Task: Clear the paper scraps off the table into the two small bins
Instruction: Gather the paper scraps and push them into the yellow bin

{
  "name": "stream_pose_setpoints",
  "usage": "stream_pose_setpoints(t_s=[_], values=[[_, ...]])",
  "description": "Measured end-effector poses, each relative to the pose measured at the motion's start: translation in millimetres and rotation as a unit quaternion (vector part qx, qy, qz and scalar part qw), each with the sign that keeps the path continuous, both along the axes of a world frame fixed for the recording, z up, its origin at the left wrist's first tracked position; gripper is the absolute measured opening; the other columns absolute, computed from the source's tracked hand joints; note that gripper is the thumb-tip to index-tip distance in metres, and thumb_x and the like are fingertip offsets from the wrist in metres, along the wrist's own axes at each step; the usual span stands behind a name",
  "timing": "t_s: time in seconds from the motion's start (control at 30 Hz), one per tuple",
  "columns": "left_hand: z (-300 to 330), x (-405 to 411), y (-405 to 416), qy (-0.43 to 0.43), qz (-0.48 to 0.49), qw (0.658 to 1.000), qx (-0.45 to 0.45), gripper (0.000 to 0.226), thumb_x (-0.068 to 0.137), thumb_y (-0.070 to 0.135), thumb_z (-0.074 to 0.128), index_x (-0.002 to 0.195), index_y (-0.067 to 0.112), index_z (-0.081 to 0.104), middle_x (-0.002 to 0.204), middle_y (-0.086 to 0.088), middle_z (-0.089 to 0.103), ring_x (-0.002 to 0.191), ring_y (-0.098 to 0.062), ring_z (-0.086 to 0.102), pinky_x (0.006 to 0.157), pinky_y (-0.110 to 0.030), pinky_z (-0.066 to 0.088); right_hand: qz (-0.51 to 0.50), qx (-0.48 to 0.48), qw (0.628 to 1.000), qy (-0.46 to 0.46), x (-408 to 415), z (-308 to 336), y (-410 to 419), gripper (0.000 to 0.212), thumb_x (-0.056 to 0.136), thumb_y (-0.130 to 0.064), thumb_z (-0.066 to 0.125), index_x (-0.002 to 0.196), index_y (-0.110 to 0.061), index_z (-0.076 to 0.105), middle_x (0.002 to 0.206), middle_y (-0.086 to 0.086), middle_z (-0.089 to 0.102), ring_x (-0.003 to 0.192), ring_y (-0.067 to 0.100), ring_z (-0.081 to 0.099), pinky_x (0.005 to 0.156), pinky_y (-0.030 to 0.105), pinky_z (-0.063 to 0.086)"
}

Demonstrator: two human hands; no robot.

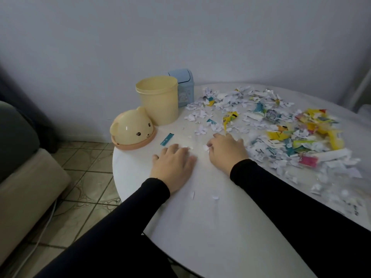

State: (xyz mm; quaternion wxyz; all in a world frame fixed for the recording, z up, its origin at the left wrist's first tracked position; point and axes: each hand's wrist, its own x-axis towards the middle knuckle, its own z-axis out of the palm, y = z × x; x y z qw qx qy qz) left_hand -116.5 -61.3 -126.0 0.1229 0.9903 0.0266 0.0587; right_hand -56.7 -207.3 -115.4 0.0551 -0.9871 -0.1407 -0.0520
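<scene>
A wide heap of torn paper scraps (281,125), white, yellow and teal, covers the right half of the round white table (200,227). An open cream bin (158,99) stands at the table's far left, a blue bin (183,87) with a swing lid behind it. My left hand (173,163) lies flat on the table, fingers straight, touching small white scraps (188,147) at its fingertips. My right hand (226,150) rests at the heap's near-left edge with fingers curled down onto white scraps; what they hold is hidden.
The cream bin's bear-faced lid (133,130) lies on the table's left edge. A loose teal strip (166,139) lies beside it. Two small white scraps (214,197) sit near my forearms. A sofa (26,177) and tiled floor (84,177) are to the left, a wall behind.
</scene>
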Motion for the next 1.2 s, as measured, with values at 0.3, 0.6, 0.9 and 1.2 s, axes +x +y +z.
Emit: stream_pose_setpoints(t_s=[0.3,0.6,0.9,1.2], values=[[-14.1,-46.4,-29.2,0.112,0.036,0.993,0.008,0.058,0.099,0.047,0.011,0.146,0.033,-0.020,0.157,-0.005,-0.022,0.144,-0.030,-0.018,0.112,-0.056,-0.003,0.038,0.049,0.996,0.061,-81.6,-28.1,4.8,0.050,0.101,-0.032,0.028,0.149,-0.036,0.013,0.160,0.006,-0.006,0.146,0.033,-0.009,0.111,0.063,0.002],[-10.8,34.1,-6.4,0.080,0.123,0.989,-0.035,0.084,0.084,0.074,0.023,0.149,0.033,-0.013,0.156,-0.012,-0.022,0.143,-0.038,-0.017,0.113,-0.055,-0.005,-0.073,0.047,0.993,0.080,-16.6,-23.0,-0.5,0.050,0.102,-0.043,0.017,0.150,-0.036,0.007,0.159,0.010,-0.017,0.145,0.036,-0.016,0.110,0.064,-0.006],[-13.3,51.3,-19.7,-0.008,-0.049,0.999,0.018,0.048,0.098,0.039,0.026,0.140,0.018,0.035,0.150,-0.004,0.029,0.133,-0.026,0.028,0.103,-0.042,0.024,-0.111,0.050,0.992,0.031,-16.1,-22.4,-3.3,0.044,0.096,-0.019,0.032,0.138,-0.031,0.038,0.148,0.006,0.031,0.138,0.029,0.025,0.105,0.058,0.023],[2.9,-3.8,-87.3,0.030,-0.132,0.984,-0.118,0.058,0.096,0.049,0.029,0.149,0.031,0.016,0.159,0.004,0.009,0.146,-0.018,0.006,0.114,-0.047,0.007,-0.136,0.122,0.979,-0.093,-56.9,0.8,-64.2,0.036,0.097,-0.024,0.039,0.131,-0.031,0.049,0.139,0.000,0.039,0.130,0.023,0.035,0.100,0.046,0.036]])
